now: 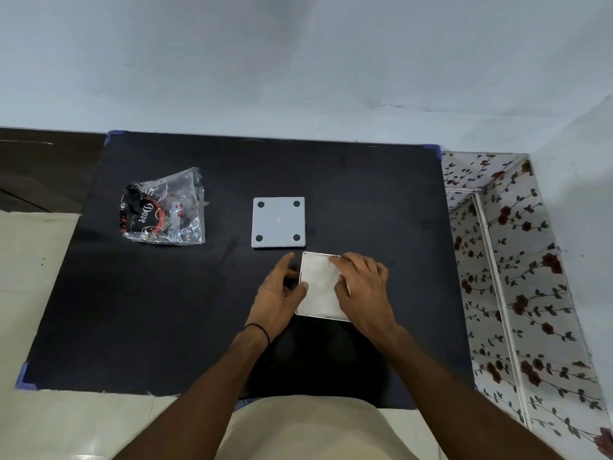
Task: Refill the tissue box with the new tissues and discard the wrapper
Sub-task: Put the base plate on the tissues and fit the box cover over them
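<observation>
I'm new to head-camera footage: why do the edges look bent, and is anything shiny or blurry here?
Head view: the wide lens bows the black mat edges and wall line; soft, even light, faint shadows; the clear wrapper shows glints; the hands on the tissue box look slightly soft.

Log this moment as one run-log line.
tissue box: tissues in | both hands pressing: left hand, right hand | base plate: off | wrapper: on mat

On the mat (365,194), the wrapper (164,209) lies far left, the base plate (278,222) centre, the tissue box (320,287) just before it.
</observation>
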